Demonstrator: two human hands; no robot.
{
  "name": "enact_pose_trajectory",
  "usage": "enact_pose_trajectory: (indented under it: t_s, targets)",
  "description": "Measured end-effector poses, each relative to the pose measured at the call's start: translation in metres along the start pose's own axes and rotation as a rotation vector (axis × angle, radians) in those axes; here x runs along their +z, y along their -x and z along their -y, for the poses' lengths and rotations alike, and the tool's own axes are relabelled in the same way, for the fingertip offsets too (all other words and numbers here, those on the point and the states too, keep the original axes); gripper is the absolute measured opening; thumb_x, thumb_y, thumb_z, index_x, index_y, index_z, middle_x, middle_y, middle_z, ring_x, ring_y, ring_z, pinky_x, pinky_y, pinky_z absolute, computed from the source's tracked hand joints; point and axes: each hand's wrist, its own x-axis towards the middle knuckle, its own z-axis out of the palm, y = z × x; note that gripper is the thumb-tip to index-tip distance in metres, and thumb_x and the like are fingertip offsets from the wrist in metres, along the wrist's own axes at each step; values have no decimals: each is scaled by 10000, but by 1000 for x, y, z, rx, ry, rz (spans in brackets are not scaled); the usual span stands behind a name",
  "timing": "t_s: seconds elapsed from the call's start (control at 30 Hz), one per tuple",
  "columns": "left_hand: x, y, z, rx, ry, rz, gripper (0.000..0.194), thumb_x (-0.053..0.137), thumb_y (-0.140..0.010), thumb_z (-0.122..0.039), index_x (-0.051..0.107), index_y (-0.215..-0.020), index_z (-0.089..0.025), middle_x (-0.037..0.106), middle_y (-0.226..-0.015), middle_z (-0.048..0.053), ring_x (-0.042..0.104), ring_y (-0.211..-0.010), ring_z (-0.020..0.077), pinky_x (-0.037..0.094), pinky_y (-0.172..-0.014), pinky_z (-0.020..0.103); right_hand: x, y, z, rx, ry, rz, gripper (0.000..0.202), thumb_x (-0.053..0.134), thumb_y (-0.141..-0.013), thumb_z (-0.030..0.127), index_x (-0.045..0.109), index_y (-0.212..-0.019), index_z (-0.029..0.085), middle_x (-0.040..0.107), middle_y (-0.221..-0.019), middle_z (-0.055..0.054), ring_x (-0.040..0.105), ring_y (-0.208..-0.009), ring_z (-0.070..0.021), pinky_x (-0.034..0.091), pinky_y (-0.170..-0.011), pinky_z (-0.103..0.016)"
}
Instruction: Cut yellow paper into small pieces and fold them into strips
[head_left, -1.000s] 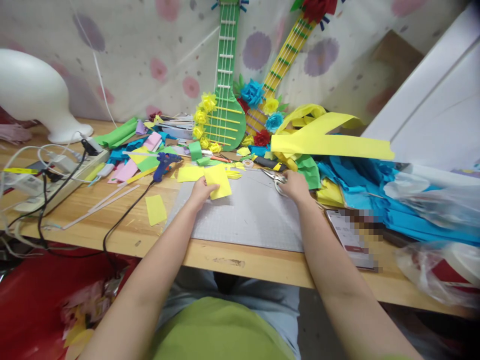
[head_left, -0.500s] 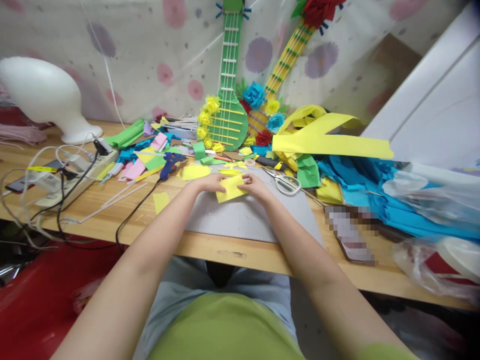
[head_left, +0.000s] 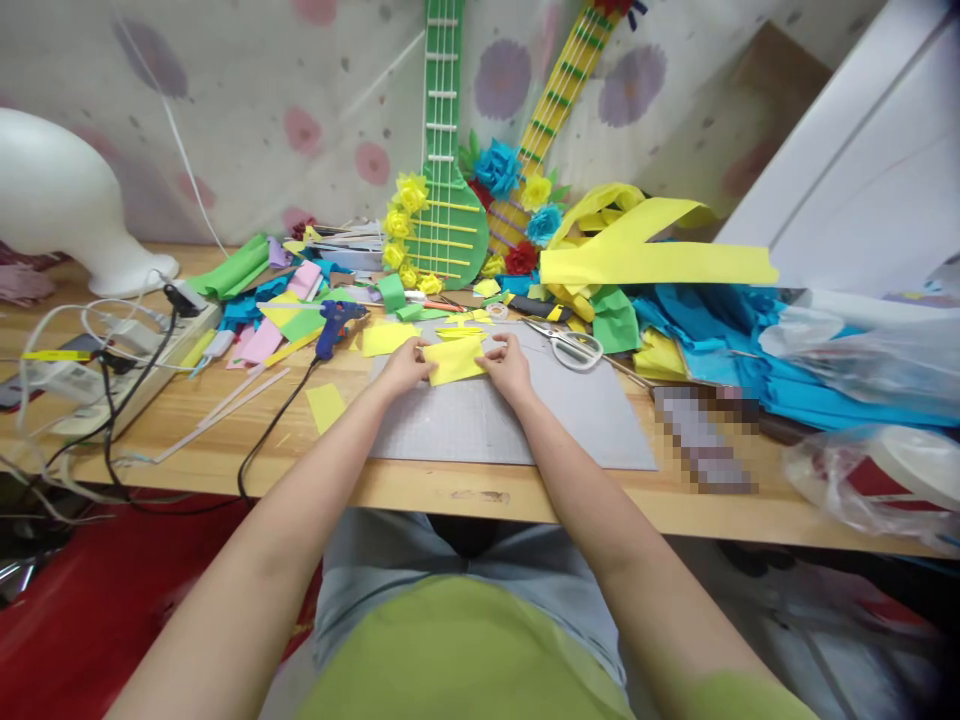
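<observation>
Between my hands, a small rectangle of yellow crepe paper [head_left: 456, 361] is held up over a grey board [head_left: 450, 425]. My left hand [head_left: 407, 366] pinches its left edge, and my right hand [head_left: 507, 366] grips the right edge with thumb and fingers. Just behind the held piece lie thin yellow strips [head_left: 459, 333] on the board. Another yellow paper piece [head_left: 388, 339] is left of them, and a further yellow rectangle [head_left: 325, 407] lies on the wood. White-handled scissors [head_left: 574, 350] rest at the board's right back edge.
A blue glue gun [head_left: 339, 328] with a black cable sits left of the board. Behind stand a green paper guitar [head_left: 454, 230] and a yellow one [head_left: 551, 115]. Blue crepe paper [head_left: 697, 340] and a phone [head_left: 705, 440] are right; a power strip [head_left: 142, 370] is left.
The view has shifted slightly, so the background sits a little higher and further left. My hands have drawn slightly apart at the paper's edges, and the paper looks more level.
</observation>
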Motion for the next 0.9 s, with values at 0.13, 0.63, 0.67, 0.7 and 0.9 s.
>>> enact_pose_trajectory:
  t_s: [0.13,0.63,0.67,0.7,0.9]
  targets:
    - [1,9,-7,-62,149,-70,317,631,-626,-94,500,-908,-157,546,-564,-57,565,-514,89,502,-565,249,1,-1,-3,32,-44,-14,419,637,-596,282,431,-955,215,589,-672,66,565,-635,-112,442,-682,-260]
    - [5,9,8,-28,276,-327,348,640,-561,-181,516,-886,-163,579,-644,-33,559,-539,107,485,-575,267,0,3,4,103,-162,48,305,606,-624,236,481,-902,225,617,-696,55,542,-487,-77,480,-505,-221]
    - [2,9,10,-25,278,-331,361,644,-558,-190,513,-893,-164,580,-644,-33,557,-540,107,482,-576,263,-1,3,4,110,-150,40,288,603,-628,235,487,-891,223,617,-697,52,529,-463,-72,471,-484,-217]
    - [-1,9,11,-18,271,-340,368,645,-560,-198,510,-900,-165,581,-645,-32,554,-544,105,477,-578,256,-1,3,4,113,-142,36,277,601,-630,234,490,-883,220,617,-699,50,519,-446,-68,464,-468,-214]
    - [-42,13,17,70,-57,-587,284,587,-684,-217,525,-953,-153,608,-754,15,572,-701,147,439,-705,282,-3,2,-5,63,-102,42,293,583,-645,249,467,-912,220,594,-705,54,520,-479,-68,470,-482,-214]
